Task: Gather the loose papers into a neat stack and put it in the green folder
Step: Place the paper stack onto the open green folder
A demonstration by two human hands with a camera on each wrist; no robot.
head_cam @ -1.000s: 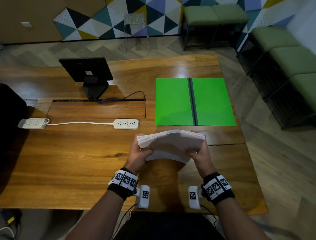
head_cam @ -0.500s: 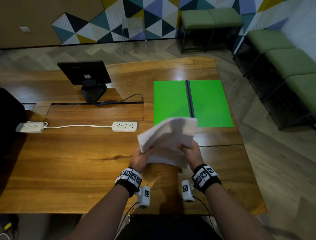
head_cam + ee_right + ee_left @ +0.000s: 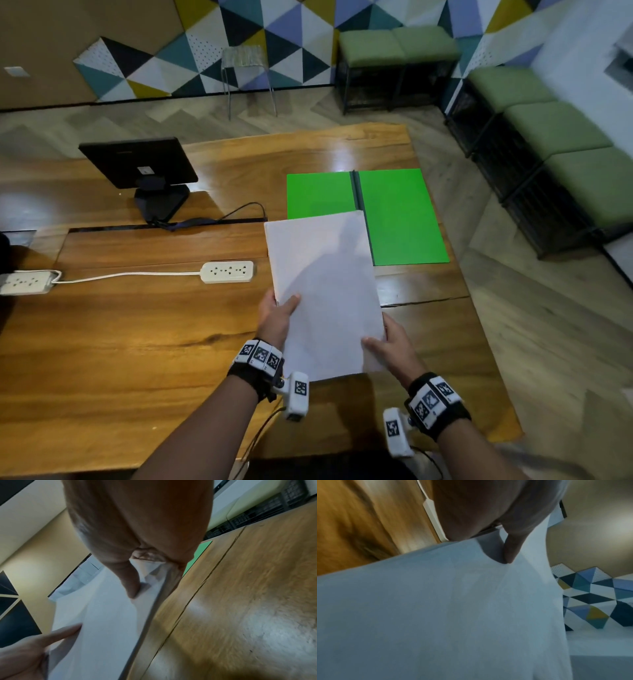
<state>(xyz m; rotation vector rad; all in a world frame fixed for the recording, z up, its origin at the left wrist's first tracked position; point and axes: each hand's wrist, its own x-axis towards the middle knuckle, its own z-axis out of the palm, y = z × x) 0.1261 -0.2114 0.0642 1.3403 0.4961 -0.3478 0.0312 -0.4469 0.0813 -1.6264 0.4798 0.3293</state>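
Over worktop, near edge: paper stack held flat in the air by both hands, its far corner overlapping the open green folder in the head view.
Left hand: left hand pinches the stack's left edge, thumb on top, fingers underneath; the left wrist view shows the thumb pressing the top sheet. Reason, as a guess: keeps the sheets from fanning.
Right hand: right hand grips the near right corner, thumb on top, fingers under; the right wrist view shows the edges there a bit ruffled. Grip on opposite sides likely keeps the stack level and squared.
Stack state: edges mostly flush, long side pointing away from the person, roughly in line with the folder's halves, so probably ready to slide in.
Folder: lies open and flat on the worktop, dark spine in the middle, both halves bare; open so the stack can drop straight on.
Stage: gathering looks done, placing not yet done.
Risk: the ruffled right corner could splay on set-down.
Other: monitor and power strip off to the left, well apart from the folder.
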